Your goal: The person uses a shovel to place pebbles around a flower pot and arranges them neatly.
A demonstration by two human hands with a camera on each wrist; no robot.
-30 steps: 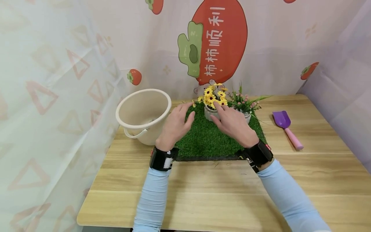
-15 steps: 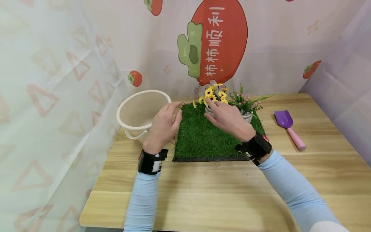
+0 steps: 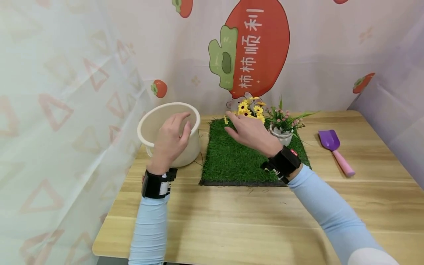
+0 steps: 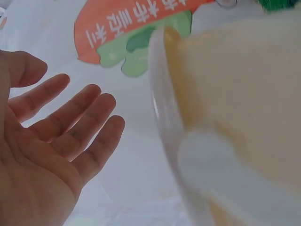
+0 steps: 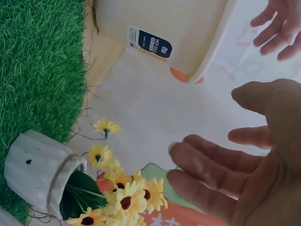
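Observation:
My left hand (image 3: 170, 141) hovers over the near side of the cream bucket (image 3: 188, 152), fingers loosely bent with nothing in them. In the left wrist view its fingers stand apart from the bucket's rim (image 4: 162, 94). My right hand (image 3: 251, 134) is in the air in front of the yellow flowers (image 3: 244, 106), holding nothing. The right wrist view shows their white pot (image 5: 37, 172) upright on the green turf mat (image 3: 235, 162), apart from my fingers. A second white pot (image 3: 281, 138) with pink flowers (image 3: 286, 118) stands to its right on the mat.
A purple scoop (image 3: 329, 140) with a pink handle lies on the wooden table (image 3: 225, 221) right of the mat. Printed cloth (image 3: 185, 55) hangs behind the table and along both sides. The bucket stands left of the mat.
My left hand has moved left, from the mat's left edge to over the bucket. My right hand has shifted slightly left, in front of the yellow flowers. The pots and scoop stay put.

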